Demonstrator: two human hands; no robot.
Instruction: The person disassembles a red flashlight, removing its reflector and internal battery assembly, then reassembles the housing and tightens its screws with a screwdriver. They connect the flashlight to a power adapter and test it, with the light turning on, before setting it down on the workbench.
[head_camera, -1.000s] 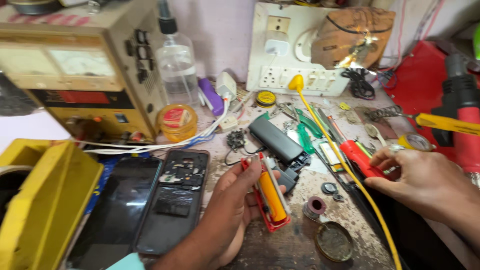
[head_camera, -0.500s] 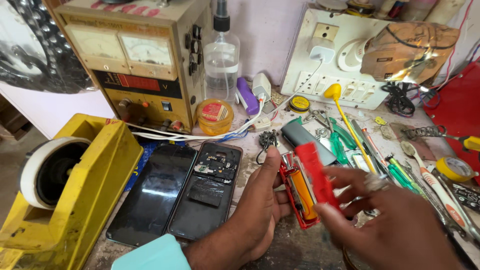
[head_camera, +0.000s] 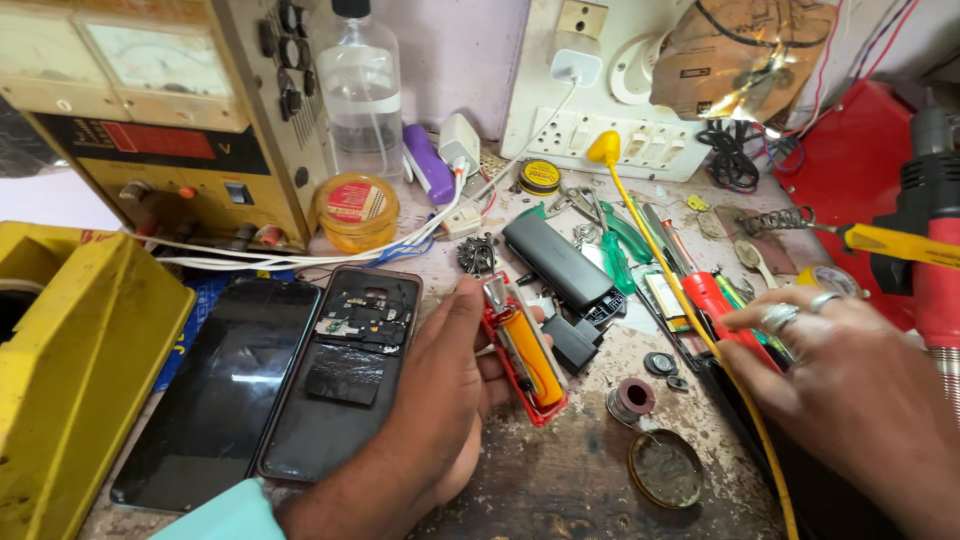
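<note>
My left hand (head_camera: 440, 400) grips a small red case with an orange cylindrical cell inside (head_camera: 522, 352), held just above the worn workbench. My right hand (head_camera: 850, 390), with rings on two fingers, rests at the right over a pile of tools, fingertips on a red-handled screwdriver (head_camera: 712, 296). A yellow cable (head_camera: 690, 310) runs under that hand. Left of my left hand lie a detached phone screen (head_camera: 215, 385) and an opened phone body (head_camera: 340, 370) showing its circuit board.
A bench power supply (head_camera: 160, 110), clear liquid bottle (head_camera: 360, 95), orange-lidded jar (head_camera: 357, 210), white switchboard (head_camera: 610, 110), black case (head_camera: 560, 265), solder spool (head_camera: 632, 400), round tin (head_camera: 665, 468), yellow tape dispenser (head_camera: 70, 370) and a red hot-air tool (head_camera: 935, 250) crowd the bench.
My right hand has drawn back from the red case to the tool pile at the right. My left hand keeps holding the case. The camera has shifted slightly right.
</note>
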